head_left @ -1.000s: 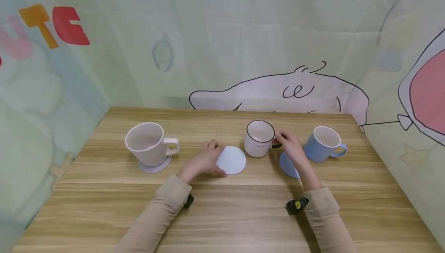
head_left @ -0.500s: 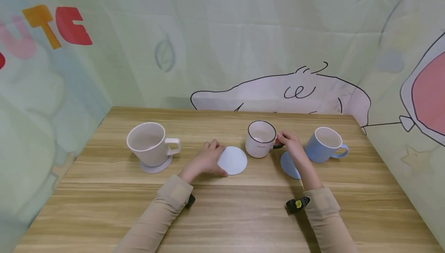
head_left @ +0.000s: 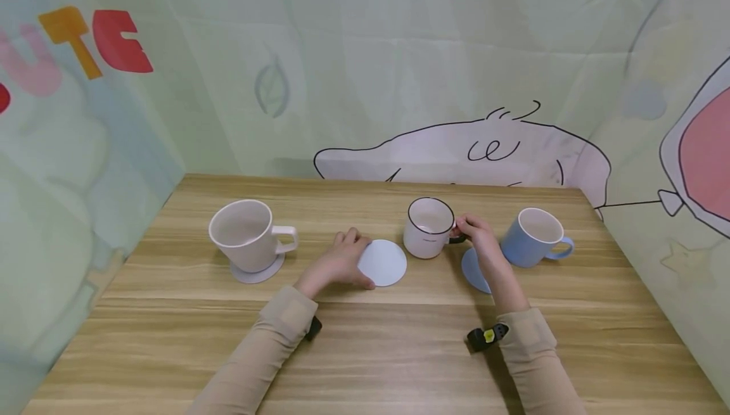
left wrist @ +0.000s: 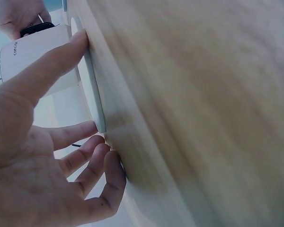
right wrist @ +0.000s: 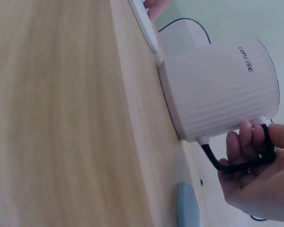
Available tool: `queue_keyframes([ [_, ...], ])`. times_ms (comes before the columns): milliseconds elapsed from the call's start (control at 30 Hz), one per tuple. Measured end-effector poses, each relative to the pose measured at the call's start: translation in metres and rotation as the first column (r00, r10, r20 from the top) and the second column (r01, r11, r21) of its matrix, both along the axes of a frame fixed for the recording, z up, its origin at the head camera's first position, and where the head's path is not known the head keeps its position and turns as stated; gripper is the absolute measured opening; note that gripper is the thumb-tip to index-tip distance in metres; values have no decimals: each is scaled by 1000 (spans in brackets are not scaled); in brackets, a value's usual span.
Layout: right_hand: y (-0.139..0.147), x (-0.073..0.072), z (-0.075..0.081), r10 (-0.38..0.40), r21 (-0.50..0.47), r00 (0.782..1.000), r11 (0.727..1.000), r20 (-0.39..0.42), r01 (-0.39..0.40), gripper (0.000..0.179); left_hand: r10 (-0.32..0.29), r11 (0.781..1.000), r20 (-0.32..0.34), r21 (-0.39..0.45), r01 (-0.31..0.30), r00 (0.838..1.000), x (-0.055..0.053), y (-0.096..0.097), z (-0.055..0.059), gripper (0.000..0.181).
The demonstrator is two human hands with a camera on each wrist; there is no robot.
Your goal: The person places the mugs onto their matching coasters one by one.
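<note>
My left hand (head_left: 341, 261) holds a round, pale blue-white coaster (head_left: 383, 263) on the wooden table, thumb at its near edge and index finger at its far edge. In the left wrist view the coaster (left wrist: 91, 90) shows edge-on between that thumb and finger; the other fingers bend down towards the table. Just right of the coaster is a white mug (head_left: 424, 237) with a black rim, upright. My right hand (head_left: 481, 241) grips its black handle (right wrist: 236, 166), fingers curled through the loop. The word "concise" is printed on the mug's side.
At left, a large pinkish-white mug (head_left: 246, 247) stands on a pale lilac coaster (head_left: 256, 275). To the right, a blue coaster (head_left: 473, 270) lies partly under my right wrist, beside a blue mug (head_left: 526, 247). A printed cloth backdrop (head_left: 365, 85) rises behind the table (head_left: 393, 351).
Everything in the head view shifts very slightly to the right together. Both hands keep their places on the coaster and the mug handle.
</note>
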State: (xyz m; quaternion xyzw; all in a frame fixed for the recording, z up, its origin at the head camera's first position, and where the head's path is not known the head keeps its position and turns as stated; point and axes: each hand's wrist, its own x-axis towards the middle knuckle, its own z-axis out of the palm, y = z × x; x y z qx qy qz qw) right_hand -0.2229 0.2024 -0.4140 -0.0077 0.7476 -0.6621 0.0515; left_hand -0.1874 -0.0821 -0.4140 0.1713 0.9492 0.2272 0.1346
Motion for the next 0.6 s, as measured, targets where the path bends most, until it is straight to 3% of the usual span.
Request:
queue_keyframes([
  [333, -3, 2, -1, -68, -75, 997, 995, 26, 70, 36, 7, 1000, 19, 9, -7, 1000, 1, 0, 1, 91],
  [600, -9, 3, 0, -156, -149, 987, 976, 41, 161, 39, -5, 1000, 15, 19, 5, 1000, 0, -1, -1, 91],
])
